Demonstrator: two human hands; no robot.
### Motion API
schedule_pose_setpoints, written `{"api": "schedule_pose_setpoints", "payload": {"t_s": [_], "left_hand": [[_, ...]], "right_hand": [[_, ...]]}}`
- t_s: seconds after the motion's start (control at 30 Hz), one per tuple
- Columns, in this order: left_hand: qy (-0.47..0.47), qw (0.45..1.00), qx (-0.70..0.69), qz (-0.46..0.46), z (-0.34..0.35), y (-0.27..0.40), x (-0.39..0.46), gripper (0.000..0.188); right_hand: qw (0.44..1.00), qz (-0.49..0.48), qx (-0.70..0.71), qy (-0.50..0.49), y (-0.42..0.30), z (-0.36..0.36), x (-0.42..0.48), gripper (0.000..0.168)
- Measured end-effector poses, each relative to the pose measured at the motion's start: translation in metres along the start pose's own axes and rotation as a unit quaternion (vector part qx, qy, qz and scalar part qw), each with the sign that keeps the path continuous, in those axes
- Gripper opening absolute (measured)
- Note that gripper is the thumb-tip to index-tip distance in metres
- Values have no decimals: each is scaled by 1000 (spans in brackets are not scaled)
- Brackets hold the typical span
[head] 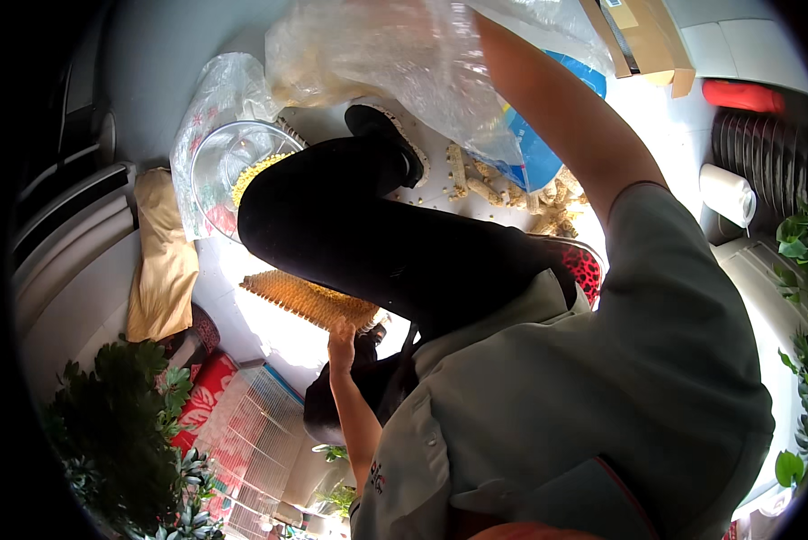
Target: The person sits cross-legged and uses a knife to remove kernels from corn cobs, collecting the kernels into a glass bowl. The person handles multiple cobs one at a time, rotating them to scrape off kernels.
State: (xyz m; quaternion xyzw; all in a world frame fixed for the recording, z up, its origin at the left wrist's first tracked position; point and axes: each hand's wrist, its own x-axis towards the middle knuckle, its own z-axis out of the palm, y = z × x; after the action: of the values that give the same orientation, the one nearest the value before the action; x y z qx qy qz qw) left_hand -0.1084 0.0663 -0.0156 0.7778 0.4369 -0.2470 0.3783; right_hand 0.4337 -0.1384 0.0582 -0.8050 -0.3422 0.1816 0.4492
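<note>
My left hand (341,341) grips the near edge of a brown woven basket (296,297); yellow kernels show in it, and my leg covers its far side. My right forearm (546,101) reaches to a large clear plastic bag (390,54). The plastic veils my right hand, so its fingers cannot be made out. Left of my knee stands a clear bowl (208,162) holding yellow corn kernels (255,177), partly hidden by my leg. Stripped corn cobs (552,202) lie on the floor near a blue printed bag (535,145).
Loose kernels dot the floor by my black shoe (387,142). A cardboard box (647,47) is at top right, near a white roll (726,196). Tan cloth (164,256) hangs at left. A wire cage (262,418) and leafy plants (114,432) fill the lower left.
</note>
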Motion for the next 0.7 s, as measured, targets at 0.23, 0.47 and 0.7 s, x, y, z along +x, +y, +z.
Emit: {"api": "schedule_pose_setpoints", "payload": {"t_s": [0.23, 0.47, 0.7], "left_hand": [[-11, 1000, -15, -25, 5, -30, 1, 37], [4, 997, -72, -35, 24, 6, -14, 35], [26, 990, -67, -125, 32, 15, -31, 38]], "right_hand": [[999, -32, -9, 10, 14, 3, 50, 31], [982, 81, -159, -64, 97, 58, 71, 30], [930, 156, -308, -124, 160, 125, 103, 30]]}}
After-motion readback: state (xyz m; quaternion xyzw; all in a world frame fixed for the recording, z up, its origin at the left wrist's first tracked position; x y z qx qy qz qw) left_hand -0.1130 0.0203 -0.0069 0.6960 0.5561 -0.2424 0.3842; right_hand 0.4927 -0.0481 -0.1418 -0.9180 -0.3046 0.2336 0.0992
